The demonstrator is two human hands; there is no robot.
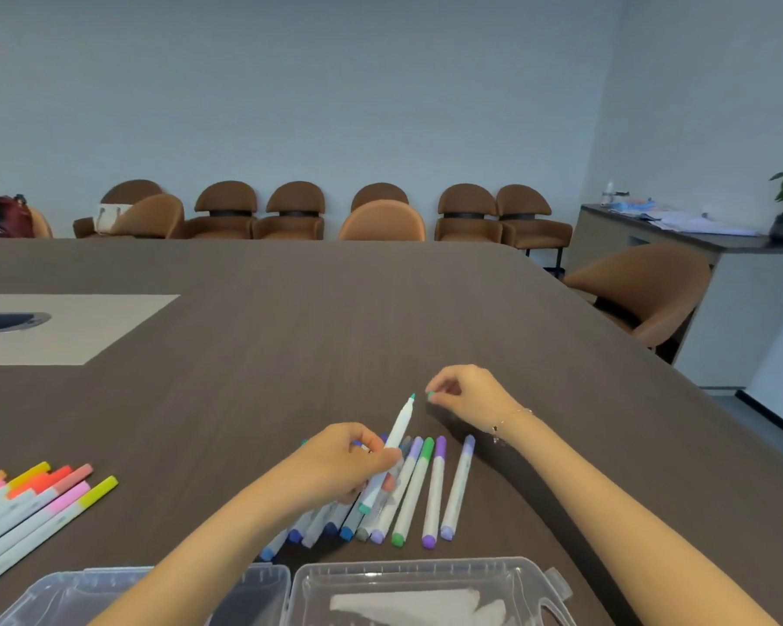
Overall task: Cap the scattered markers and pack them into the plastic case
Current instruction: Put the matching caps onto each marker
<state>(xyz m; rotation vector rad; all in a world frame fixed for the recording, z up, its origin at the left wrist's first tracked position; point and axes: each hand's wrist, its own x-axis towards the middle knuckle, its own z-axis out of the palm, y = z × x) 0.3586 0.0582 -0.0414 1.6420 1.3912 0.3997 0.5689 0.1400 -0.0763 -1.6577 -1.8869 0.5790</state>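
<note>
At the near edge of the desk [380, 309] the case [426, 585] lies open, both clear halves showing. No markers can be seen in it, only something pale in the right half, so packing looks not yet begun.

Just beyond the case, a row of markers [407, 490] lies side by side, blue, grey, lilac, green and purple, and those whose far ends show are capped. Part of the row is hidden under the left hand.

The left hand [349, 463] grips a teal marker [392, 449], fingers curled round its barrel, the bare tip pointing up and away. Near that tip the right hand [464, 393] pinches a small teal cap [431, 394] between thumb and fingertips. Cap and tip are close but apart, so this marker is about to be capped.

Toward the near left edge, a second group [41, 499] in yellow, orange and pink lies fanned out with colored caps on their far ends.

By this showing the capping is well along; every marker has yet to go into the case.
</note>
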